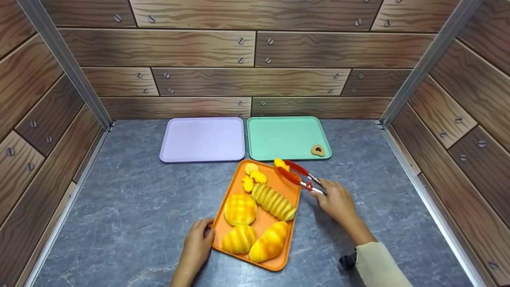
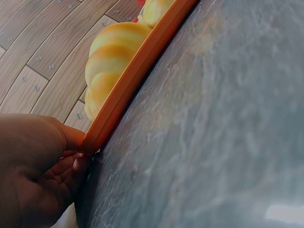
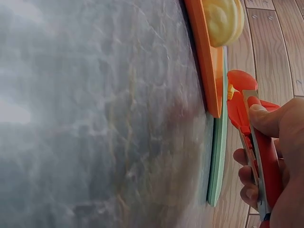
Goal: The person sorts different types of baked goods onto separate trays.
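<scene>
Left hand [image 1: 198, 242]: its thumb and fingers pinch the near left edge of the orange rectangular tray [image 1: 261, 222].
Right hand [image 1: 338, 201]: its fingers are bent around the red and silver tongs [image 1: 289, 175].
Tong tips: only a little apart, with the small bright yellow piece [image 1: 281, 163] between them.
Where that piece is: at the far right corner of the orange tray; I cannot tell if it touches.
Far end of the orange tray: a round pale yellow biscuit [image 1: 251, 168] and two small knobbly yellow pieces [image 1: 258, 176].
Breads: a long ridged yellow loaf [image 1: 274, 202], a round checked yellow bun [image 1: 240, 209] and two striped golden rolls [image 1: 269, 242].
Green rectangular tray [image 1: 285, 137]: holds a brown heart-shaped cookie [image 1: 318, 150].
Pale purple rectangular tray [image 1: 203, 139]: just left of the green one.
</scene>
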Motion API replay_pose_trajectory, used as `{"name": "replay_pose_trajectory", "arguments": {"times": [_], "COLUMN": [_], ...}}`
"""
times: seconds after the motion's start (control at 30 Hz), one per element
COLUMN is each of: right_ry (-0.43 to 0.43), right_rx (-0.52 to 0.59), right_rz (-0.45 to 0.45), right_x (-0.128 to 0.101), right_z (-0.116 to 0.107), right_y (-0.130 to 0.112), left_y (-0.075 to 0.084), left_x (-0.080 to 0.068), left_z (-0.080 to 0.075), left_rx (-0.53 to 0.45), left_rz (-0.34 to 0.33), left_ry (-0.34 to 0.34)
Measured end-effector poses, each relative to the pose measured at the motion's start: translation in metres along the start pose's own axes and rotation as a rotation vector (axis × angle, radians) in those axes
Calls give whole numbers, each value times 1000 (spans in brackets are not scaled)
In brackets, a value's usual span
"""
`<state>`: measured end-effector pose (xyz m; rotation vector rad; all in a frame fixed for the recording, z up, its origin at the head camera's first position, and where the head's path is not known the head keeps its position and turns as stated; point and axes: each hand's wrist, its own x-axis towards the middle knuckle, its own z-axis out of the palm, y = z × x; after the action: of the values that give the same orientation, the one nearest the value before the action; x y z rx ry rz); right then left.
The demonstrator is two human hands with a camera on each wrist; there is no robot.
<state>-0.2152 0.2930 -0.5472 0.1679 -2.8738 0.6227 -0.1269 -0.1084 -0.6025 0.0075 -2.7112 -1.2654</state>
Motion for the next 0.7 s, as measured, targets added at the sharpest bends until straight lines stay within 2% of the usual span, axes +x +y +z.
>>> {"name": "replay_pose_trajectory", "arguments": {"times": [0.3, 0.53, 0.7], "right_ry": [46, 50, 38], "right_rx": [-13, -24, -46], "right_rz": [54, 137, 169], "right_x": [15, 26, 31], "right_z": [-7, -9, -6], "right_y": [17, 31, 34], "left_y": [1, 0, -2], "left_x": [1, 1, 1], "left_z": [1, 1, 1], "left_rx": [-10, -5, -1], "left_rz": [-12, -21, -2], "left_ry": [-14, -15, -10]}}
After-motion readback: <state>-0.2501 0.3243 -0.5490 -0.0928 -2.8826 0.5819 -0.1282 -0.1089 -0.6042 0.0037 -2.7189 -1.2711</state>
